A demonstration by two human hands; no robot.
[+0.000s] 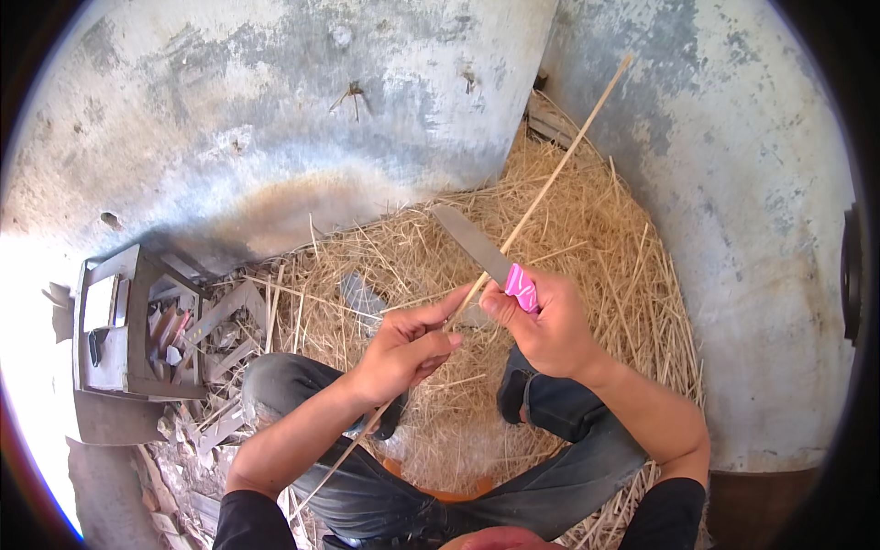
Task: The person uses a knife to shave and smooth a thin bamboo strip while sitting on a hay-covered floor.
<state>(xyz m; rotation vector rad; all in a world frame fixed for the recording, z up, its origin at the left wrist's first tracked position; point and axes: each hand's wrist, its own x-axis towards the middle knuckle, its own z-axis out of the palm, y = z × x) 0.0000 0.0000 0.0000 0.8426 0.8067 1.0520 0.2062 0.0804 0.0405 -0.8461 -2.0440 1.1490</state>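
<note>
Working partway along the stick [561, 160], slanted over straw [605, 238], left hand [403, 357] pinching it, right hand [555, 325] clenched round the knife [470, 240], blade across it; finished versus remaining length is too fine to tell.

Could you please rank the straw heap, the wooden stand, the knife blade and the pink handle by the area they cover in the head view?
1. Straw heap
2. Wooden stand
3. Knife blade
4. Pink handle, judged by its visible part; the right hand covers some.
</note>
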